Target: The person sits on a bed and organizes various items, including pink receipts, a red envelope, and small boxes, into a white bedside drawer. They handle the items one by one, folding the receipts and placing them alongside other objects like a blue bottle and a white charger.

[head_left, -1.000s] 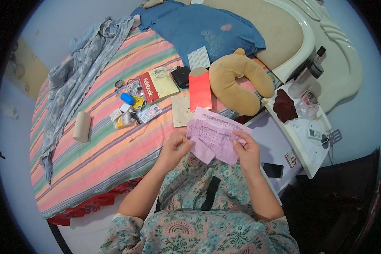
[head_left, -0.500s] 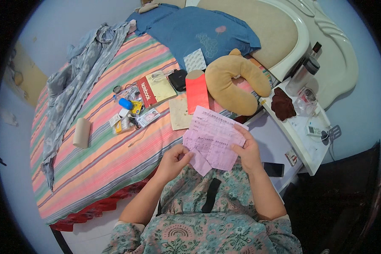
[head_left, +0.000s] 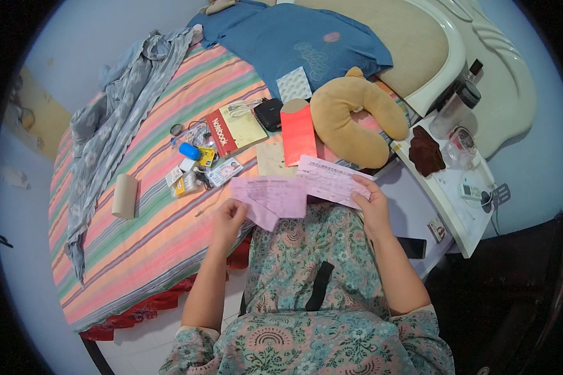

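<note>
Pink slips (head_left: 283,192) and pink sheet (head_left: 326,182), both nearer us than the red envelope (head_left: 299,139). Left hand (head_left: 227,219), nearly closed, pinches slips; right hand (head_left: 372,203) likewise, sheet. We judge: parting them; next calls for steady pinches.

Colours: pinks and stripes
We note pink paper slips (head_left: 281,199); bedsheet (head_left: 169,244) striped orange, pink, green; red envelope (head_left: 299,137); tan neck pillow (head_left: 331,109); teal-floral clothing (head_left: 275,281)

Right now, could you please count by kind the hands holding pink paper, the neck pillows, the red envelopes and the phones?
Left hand and right hand holding pink paper: 2
Neck pillow: 1
Red envelope: 1
Phone: 1
Total: 5
</note>
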The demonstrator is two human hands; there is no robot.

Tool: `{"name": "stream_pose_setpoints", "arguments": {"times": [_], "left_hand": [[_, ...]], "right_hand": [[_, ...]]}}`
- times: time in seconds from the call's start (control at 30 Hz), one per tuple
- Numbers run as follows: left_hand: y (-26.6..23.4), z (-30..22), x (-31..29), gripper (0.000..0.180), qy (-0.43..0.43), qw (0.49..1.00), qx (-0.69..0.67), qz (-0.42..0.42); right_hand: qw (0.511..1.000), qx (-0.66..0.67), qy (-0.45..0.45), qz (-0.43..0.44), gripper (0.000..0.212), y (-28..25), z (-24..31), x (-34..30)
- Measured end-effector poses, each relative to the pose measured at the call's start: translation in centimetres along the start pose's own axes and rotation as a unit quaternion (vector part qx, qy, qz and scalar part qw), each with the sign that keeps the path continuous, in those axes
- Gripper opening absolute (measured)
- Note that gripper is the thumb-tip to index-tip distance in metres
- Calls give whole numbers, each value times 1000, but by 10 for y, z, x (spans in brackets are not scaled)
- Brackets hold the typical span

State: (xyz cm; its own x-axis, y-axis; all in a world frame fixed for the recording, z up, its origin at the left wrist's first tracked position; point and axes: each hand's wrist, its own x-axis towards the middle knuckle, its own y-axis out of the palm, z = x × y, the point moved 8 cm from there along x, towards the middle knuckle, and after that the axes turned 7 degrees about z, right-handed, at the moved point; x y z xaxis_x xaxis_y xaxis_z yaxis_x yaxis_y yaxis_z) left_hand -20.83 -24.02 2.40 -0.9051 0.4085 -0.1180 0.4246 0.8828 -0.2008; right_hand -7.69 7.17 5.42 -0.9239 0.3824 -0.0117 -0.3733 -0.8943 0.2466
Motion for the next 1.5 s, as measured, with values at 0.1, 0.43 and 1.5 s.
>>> {"name": "stream_pose_setpoints", "arguments": {"times": [0.1, 0.43, 1.5], "left_hand": [[-32, 1, 14, 19, -18, 998, 0, -63], [-79, -30, 9, 18, 178, 918, 213, -283], [134, -54, -25, 20, 8, 976, -193, 101]], "right_hand": [[1000, 6, 9, -9, 35, 1, -5, 6], [1000, -21, 21, 6, 35, 7, -15, 11], [974, -167, -20, 153, 39, 63, -5, -44]]}}
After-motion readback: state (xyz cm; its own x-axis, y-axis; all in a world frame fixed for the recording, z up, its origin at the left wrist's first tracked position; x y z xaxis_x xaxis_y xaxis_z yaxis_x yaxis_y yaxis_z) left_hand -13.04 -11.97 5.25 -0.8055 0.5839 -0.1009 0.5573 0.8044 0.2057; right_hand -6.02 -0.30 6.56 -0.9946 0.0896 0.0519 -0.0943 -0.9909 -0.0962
